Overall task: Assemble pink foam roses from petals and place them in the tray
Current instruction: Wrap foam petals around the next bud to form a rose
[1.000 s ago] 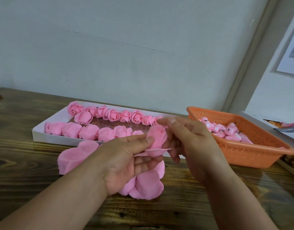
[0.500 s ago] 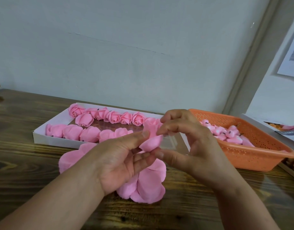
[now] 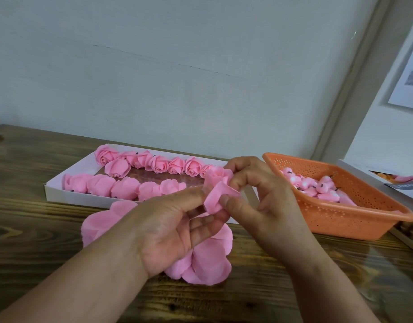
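Pinching one half-wrapped rose (image 3: pixel 218 191), both hands' fingers (image 3: pixel 196 194) hide the tray (image 3: pixel 54 191) corner — orange basket (image 3: pixel 354 220) just right.

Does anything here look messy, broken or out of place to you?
Nothing looks damaged or spilled. One finished rose in the white tray sits out of line, between the back row and the front row. Loose petals lie on the table, simply as working stock. Both hands, left hand and right hand, hold the rose being wrapped.

I see matt pink foam petals (image 3: pixel 201 259) | glossy dark-grained wooden table (image 3: pixel 37 234) | perforated orange plastic basket (image 3: pixel 340 220) | white card tray (image 3: pixel 68 194)
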### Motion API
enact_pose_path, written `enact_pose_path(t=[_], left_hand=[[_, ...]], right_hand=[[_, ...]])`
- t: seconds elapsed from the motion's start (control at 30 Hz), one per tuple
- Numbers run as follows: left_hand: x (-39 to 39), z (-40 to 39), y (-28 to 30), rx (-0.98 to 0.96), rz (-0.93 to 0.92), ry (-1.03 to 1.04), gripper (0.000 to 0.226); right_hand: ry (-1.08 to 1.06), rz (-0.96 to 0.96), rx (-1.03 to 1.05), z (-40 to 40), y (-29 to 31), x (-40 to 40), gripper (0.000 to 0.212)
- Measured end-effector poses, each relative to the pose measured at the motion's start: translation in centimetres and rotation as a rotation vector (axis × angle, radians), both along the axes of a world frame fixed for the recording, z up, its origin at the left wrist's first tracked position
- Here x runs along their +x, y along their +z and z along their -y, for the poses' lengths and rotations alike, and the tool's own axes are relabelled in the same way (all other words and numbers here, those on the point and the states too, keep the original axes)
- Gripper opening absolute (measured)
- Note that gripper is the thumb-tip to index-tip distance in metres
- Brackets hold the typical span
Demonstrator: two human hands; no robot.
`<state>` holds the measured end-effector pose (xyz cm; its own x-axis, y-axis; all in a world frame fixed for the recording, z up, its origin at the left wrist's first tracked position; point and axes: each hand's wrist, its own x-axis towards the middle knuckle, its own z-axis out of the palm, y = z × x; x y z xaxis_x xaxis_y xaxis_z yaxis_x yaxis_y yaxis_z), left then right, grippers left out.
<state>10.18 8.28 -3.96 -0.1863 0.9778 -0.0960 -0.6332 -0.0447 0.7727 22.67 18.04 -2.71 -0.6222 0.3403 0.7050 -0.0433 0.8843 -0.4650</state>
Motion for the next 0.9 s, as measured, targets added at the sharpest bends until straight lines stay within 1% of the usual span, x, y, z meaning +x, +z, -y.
enact_pose_path(t=[0.07,0.13,0.4,0.53,0.77,0.8,0.9], left_hand=[[0.06,-0.02,-0.09,-0.009,-0.008,0.011,0.03],[0.15,-0.01,-0.16,-0.011,-0.007,0.026,0.027],[0.37,-0.09,-0.05,0.018,-0.025,0.053,0.021],[0.36,0.07,0.01,0.034,-0.034,0.03,0.031],[0.3,0.16,-0.01,0.048,-0.07,0.019,0.024],[0.25,0.21,0.04,0.053,-0.081,0.016,0.025],[0.19,0.27,0.14,0.08,-0.107,0.017,0.038]], right_hand=[[0.006,-0.001,0.0,0.01,-0.07,-0.06,0.017],[0.013,-0.015,0.007,-0.01,-0.16,-0.12,0.018],[-0.052,-0.086,0.085,0.17,-0.39,-0.42,0.015],[-0.042,-0.09,0.046,0.11,-0.35,-0.48,0.014],[-0.042,-0.103,0.04,0.19,-0.37,-0.53,0.015],[-0.045,-0.106,0.035,0.19,-0.38,-0.54,0.015],[-0.042,-0.106,-0.007,0.1,-0.38,-0.49,0.014]])
